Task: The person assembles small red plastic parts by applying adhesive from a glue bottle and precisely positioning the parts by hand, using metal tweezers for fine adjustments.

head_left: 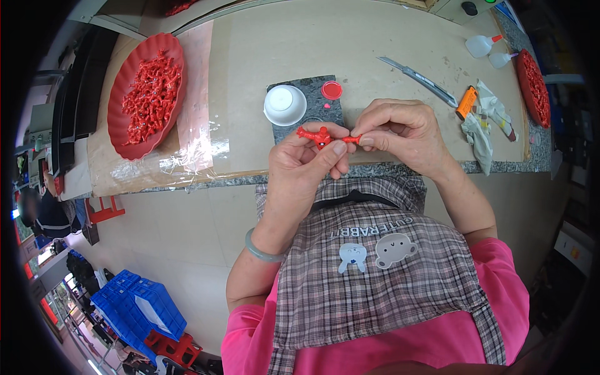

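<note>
Between my two hands is a small red figurine (322,138) with outstretched limbs and a black-and-white spot on it. My left hand (307,154) is closed round its body, thumb on top. On its right side, my right hand (400,134) pinches a thin red limb (352,139) between thumb and fingertips; whether that limb is joined to the body I cannot tell. Just beyond my hands, a dark stone slab (300,83) bears an upturned white cup (284,105), a round red cap (332,90) and a tiny pink piece (327,106).
A scalloped red tray (115,128) heaped with red figurines stands at left; another red tray (522,75) is at far right. A utility knife (422,82), orange lighter (466,103), stained cloth (478,144) and two glue bottles (480,45) lie right. Blue crates (134,312) stand on the floor.
</note>
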`<action>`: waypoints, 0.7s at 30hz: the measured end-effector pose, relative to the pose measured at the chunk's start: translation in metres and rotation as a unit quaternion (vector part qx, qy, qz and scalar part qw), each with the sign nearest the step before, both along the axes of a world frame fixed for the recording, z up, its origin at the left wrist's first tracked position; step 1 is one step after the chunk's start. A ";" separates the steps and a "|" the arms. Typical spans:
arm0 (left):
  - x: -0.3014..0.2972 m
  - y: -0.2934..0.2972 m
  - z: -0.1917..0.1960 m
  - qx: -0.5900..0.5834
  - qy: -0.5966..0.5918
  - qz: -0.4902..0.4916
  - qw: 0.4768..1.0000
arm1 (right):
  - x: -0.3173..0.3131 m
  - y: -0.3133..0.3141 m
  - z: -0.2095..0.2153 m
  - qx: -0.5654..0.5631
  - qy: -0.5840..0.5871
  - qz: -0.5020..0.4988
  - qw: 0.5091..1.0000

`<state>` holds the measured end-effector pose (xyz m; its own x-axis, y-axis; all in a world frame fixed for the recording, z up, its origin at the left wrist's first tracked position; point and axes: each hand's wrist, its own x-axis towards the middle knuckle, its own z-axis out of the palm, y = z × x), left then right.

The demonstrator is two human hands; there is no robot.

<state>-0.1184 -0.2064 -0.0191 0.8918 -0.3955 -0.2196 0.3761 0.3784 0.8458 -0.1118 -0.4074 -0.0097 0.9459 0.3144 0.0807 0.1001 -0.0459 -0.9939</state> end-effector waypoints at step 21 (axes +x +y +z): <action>0.004 0.007 0.003 -0.028 0.034 -0.012 0.999 | 0.031 -0.014 0.000 -0.236 -0.290 -0.012 0.927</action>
<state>-0.1145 -0.1998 -0.0165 0.8656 -0.4302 -0.2561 0.4416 0.4151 0.7954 -0.0812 -0.4214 -0.0092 0.7935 0.4230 0.4375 0.6050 -0.4712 -0.6418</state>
